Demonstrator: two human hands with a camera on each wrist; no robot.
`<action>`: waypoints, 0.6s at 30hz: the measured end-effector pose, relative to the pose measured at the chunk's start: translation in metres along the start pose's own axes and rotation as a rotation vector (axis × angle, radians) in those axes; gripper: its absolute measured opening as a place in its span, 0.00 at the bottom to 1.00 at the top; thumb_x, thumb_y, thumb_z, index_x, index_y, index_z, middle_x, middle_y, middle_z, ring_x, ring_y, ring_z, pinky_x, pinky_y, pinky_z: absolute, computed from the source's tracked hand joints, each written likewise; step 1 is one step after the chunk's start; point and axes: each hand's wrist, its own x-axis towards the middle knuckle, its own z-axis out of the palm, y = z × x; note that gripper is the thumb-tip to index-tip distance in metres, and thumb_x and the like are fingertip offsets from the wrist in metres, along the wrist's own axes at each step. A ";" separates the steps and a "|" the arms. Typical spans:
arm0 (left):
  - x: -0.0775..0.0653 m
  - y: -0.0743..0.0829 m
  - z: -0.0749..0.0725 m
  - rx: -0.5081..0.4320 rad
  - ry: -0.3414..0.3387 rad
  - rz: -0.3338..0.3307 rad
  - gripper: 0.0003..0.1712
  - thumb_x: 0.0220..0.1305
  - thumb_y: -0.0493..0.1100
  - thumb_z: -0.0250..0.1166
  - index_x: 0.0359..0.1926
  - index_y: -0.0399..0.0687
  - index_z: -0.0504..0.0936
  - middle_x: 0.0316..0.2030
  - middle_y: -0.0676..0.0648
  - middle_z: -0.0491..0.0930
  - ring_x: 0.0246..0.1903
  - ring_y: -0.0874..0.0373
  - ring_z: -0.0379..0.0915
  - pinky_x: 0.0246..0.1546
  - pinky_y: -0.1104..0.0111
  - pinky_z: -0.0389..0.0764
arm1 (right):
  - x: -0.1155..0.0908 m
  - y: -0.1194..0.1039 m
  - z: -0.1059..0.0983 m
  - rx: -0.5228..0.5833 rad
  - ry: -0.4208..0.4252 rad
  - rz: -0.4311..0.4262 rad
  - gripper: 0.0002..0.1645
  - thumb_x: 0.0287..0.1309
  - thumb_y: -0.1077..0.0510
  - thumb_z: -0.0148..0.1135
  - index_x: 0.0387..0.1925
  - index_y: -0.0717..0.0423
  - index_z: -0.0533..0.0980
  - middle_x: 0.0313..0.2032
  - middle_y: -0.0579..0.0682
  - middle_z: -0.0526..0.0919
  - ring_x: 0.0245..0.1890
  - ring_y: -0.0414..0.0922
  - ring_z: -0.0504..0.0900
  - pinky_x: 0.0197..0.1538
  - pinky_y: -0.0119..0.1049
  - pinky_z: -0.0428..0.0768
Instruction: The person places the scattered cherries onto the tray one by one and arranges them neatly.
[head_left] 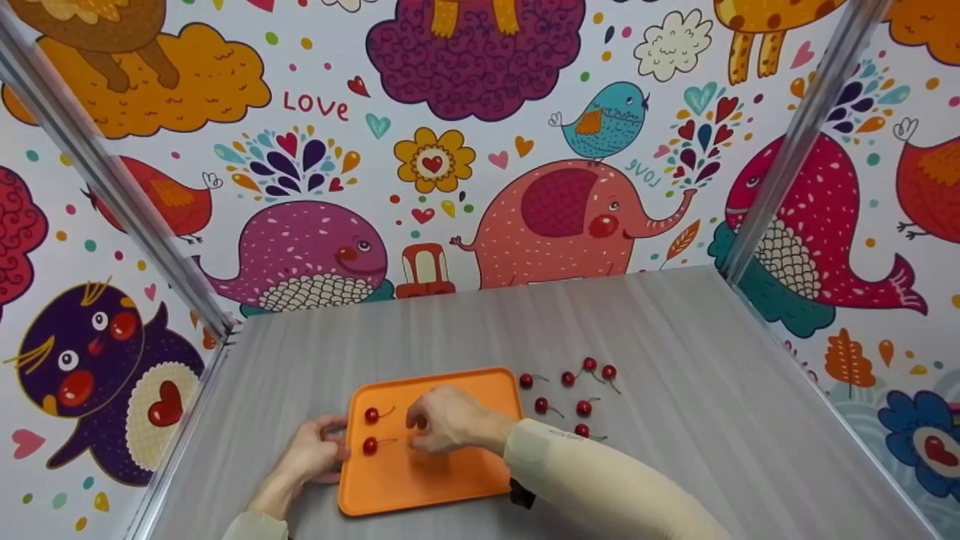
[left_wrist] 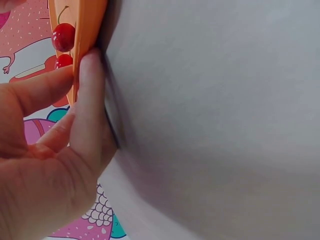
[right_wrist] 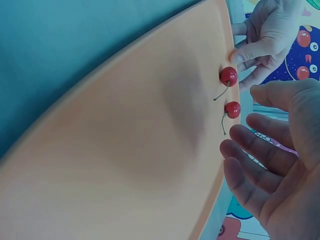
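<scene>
An orange tray (head_left: 420, 491) lies on the table, and my left hand (head_left: 311, 450) holds its left rim. Up close in the left wrist view, the left thumb and fingers (left_wrist: 89, 75) pinch that rim. Two red cherries with stems, an upper cherry (head_left: 372, 415) and a lower cherry (head_left: 370, 445), sit along the tray's left side. Over the middle of the tray hovers my right hand (head_left: 450, 424), just right of the two cherries. In the right wrist view the right hand (right_wrist: 280, 160) has nothing in its loosely bent fingers, with the thumb held apart.
Several more cherries (head_left: 541, 405) with stems are scattered on the grey table (head_left: 660, 360) to the right of the tray, the lowest cherry (head_left: 582, 430) close to the right sleeve (head_left: 592, 472). A wall with cartoon animals (head_left: 555, 225) and metal posts (head_left: 780, 172) bound the table.
</scene>
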 end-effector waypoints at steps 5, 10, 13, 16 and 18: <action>0.002 -0.001 -0.001 0.005 -0.001 -0.030 0.41 0.60 0.25 0.68 0.76 0.34 0.76 0.51 0.37 0.84 0.44 0.50 0.86 0.36 0.54 0.93 | -0.009 0.005 -0.005 -0.024 0.005 -0.027 0.18 0.72 0.43 0.74 0.56 0.46 0.91 0.47 0.43 0.94 0.41 0.35 0.85 0.46 0.28 0.84; 0.002 -0.001 -0.001 0.002 -0.006 -0.046 0.41 0.61 0.25 0.68 0.77 0.34 0.75 0.51 0.37 0.83 0.44 0.50 0.86 0.37 0.53 0.94 | -0.018 0.010 -0.012 -0.028 0.022 -0.075 0.19 0.71 0.44 0.74 0.55 0.48 0.92 0.46 0.43 0.95 0.38 0.34 0.84 0.44 0.26 0.83; 0.002 0.000 -0.001 0.005 -0.004 -0.042 0.40 0.61 0.25 0.68 0.77 0.33 0.74 0.52 0.37 0.83 0.44 0.49 0.87 0.37 0.53 0.94 | -0.024 0.013 -0.017 -0.014 0.027 -0.087 0.18 0.71 0.46 0.73 0.56 0.49 0.92 0.46 0.44 0.95 0.36 0.34 0.84 0.43 0.25 0.83; 0.003 -0.001 -0.001 0.004 -0.006 -0.035 0.40 0.61 0.25 0.68 0.76 0.32 0.74 0.52 0.36 0.84 0.44 0.49 0.87 0.38 0.53 0.94 | -0.031 0.016 -0.023 0.009 0.031 -0.094 0.18 0.72 0.47 0.73 0.57 0.50 0.91 0.47 0.46 0.95 0.36 0.34 0.84 0.43 0.25 0.83; 0.003 0.000 0.000 -0.001 -0.014 -0.027 0.41 0.60 0.25 0.68 0.76 0.32 0.74 0.51 0.37 0.83 0.43 0.50 0.86 0.37 0.53 0.94 | -0.036 0.020 -0.026 0.019 0.046 -0.112 0.18 0.72 0.48 0.73 0.56 0.51 0.92 0.47 0.47 0.96 0.37 0.35 0.86 0.43 0.25 0.83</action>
